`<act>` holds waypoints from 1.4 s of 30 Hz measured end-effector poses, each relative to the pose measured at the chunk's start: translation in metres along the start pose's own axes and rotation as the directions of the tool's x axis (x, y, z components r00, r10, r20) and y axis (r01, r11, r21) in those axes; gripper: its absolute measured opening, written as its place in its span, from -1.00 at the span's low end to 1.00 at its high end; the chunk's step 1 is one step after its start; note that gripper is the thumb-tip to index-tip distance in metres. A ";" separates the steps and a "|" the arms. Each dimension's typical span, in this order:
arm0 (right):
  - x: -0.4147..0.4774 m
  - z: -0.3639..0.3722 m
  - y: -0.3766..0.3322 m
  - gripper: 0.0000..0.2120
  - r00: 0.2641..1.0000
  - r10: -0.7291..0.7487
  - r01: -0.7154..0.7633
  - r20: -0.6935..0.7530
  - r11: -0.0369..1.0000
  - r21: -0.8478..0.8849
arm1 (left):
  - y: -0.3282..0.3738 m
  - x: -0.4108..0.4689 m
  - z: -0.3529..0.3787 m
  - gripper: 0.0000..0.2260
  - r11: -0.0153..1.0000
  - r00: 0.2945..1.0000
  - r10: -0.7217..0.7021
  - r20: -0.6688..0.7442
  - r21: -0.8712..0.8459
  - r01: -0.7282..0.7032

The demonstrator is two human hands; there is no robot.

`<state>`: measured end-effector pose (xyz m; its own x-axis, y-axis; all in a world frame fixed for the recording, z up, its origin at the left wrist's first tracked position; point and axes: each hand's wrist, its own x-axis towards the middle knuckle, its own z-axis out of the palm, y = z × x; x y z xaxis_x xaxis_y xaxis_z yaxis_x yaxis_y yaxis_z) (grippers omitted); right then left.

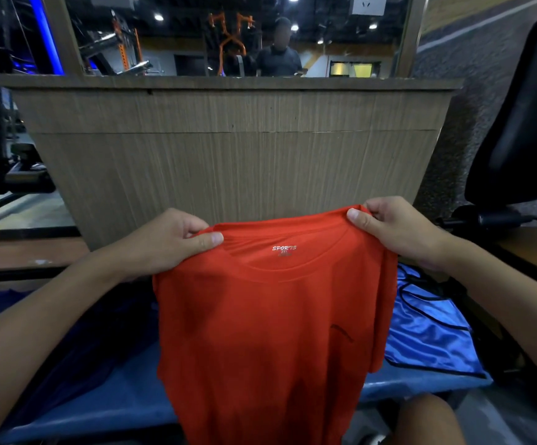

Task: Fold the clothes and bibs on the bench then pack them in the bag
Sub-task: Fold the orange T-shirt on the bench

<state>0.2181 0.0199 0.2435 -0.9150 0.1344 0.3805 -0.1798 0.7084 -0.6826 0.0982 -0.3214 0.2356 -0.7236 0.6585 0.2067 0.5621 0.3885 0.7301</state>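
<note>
Right now I am watching the left hand [177,242] pinching the red shirt [267,332] at one shoulder, with the thumb lying on the near face and the fingers curling behind the cloth. Below that forearm a dark blue garment [77,326] is lying crumpled on the blue surface [106,403].

The shirt is hanging in the air between the two hands, above the surface rather than lying flat on it. Its neck is pointing up and away from me, toward the wooden panel [235,149], and its hem is dropping toward me, out of the bottom of the view. So its long axis is running top to bottom, collar high and hem low. The shoulder line is running crosswise from hand to hand and is sitting a little higher on the right. The printed size mark is showing through the neck opening, so I am judging that the front is facing me.

The right hand [398,229] is pinching the other shoulder the same way, thumb on top. Neither hand is nearer, as both are already on the cloth.

Just beside the shirt's right edge a shiny blue bib [427,329] is lying on the surface. I am reckoning the coming move is a lowering one, straight down from both hands, keeping the collar away from me and clear of the bib. I am not seeing the bag.
</note>
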 end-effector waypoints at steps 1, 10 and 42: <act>-0.001 -0.001 0.000 -0.58 0.999 0.023 -0.024 0.023 0.997 0.076 | 0.001 0.001 0.000 -0.38 1.000 1.000 0.008 -0.024 -0.009 -0.008; -0.005 -0.015 0.004 -0.73 0.975 0.104 -0.147 0.196 0.964 0.220 | 0.008 0.004 0.008 -0.48 0.999 0.989 -0.050 -0.142 0.009 0.052; -0.019 0.087 -0.060 -0.85 0.989 0.042 -0.031 -0.144 0.996 0.083 | 0.056 0.018 0.075 -0.67 0.936 0.997 -0.073 0.000 -0.346 0.069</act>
<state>0.2144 -0.0856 0.2229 -0.8604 0.2623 0.4368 -0.1812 0.6437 -0.7435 0.1466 -0.2397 0.2317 -0.7627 0.6285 0.1522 0.3373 0.1858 0.9229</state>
